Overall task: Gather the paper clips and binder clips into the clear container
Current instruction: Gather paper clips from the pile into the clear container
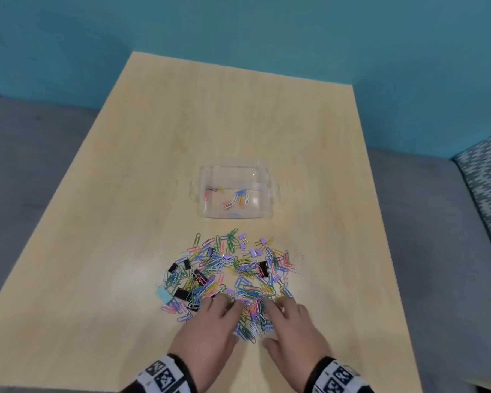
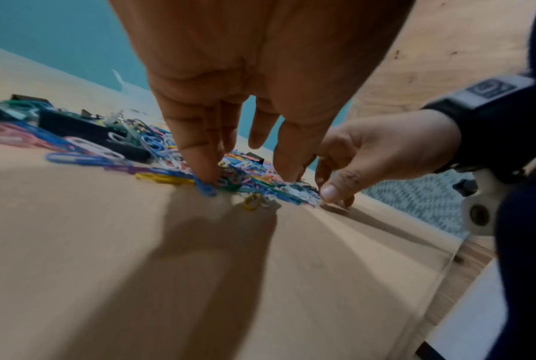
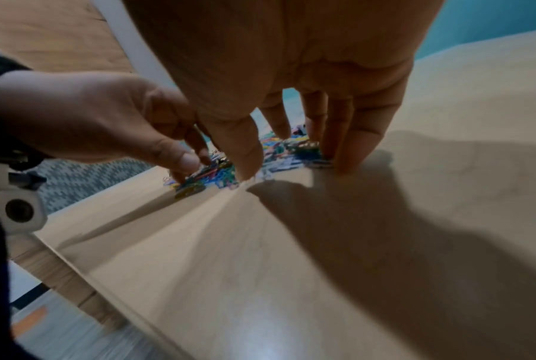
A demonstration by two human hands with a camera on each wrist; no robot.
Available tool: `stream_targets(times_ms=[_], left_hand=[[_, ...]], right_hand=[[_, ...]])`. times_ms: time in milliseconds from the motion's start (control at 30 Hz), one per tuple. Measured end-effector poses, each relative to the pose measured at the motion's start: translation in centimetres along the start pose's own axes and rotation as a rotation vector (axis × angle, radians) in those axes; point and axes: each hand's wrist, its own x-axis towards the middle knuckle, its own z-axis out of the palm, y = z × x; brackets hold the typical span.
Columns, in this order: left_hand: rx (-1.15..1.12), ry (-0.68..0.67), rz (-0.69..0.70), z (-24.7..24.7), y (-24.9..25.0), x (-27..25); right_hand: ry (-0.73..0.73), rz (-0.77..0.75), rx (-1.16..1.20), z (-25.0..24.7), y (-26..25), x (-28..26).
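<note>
no words, numbers or brand names can be read anywhere. the only signs are black-and-white square code markers on the wristbands (image 1: 160, 377) at 6 o'clock in the head view, one band on each wrist; their patterns are coded blocks, not letters. in the left wrist view, the band on the other wrist (image 2: 488, 89) at 2 o'clock bears a dark patch with a pale emblem, too blurred to make out. a small blue mark shows on the near wall of the clear container (image 1: 234, 214), too small to read.
</note>
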Motion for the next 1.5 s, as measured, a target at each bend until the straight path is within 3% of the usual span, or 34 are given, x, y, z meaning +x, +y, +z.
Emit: stream_targets(times_ms=[233,433,667,900,1233,1367,1500], left_hand=[[0.040,0.016,-0.103,0.2,0.7,2.8],[0.116,-0.025,-0.066,0.4,0.4,3.4],[0.131,-0.064,0.009,0.7,0.0,2.9],[0.090,-0.098,-0.015,-0.1,0.0,3.3],[-0.080,-0.151,-0.062,-0.4,-0.7,4.6],[-0.263,-0.074,-0.227,-1.2,-1.2,4.8],[-0.546,-0.028,-0.351,-4.7,-1.6,5.4]], right_hand=[[0.109,-0.003,-0.080,-0.2,-2.3,3.7],[0.170,-0.041,-0.095,-1.0,-2.5,5.2],[0.088,-0.071,-0.090,-1.0,-2.0,4.6],[0.041,-0.056,0.016,-1.5,-1.6,4.8],[0.114,0.069,0.221,-2.6,-0.4,6.1],[0.109,0.052,0.343,-3.7,0.1,6.3],[-0.038,0.160,0.610,-5.9,0.1,7.1]])
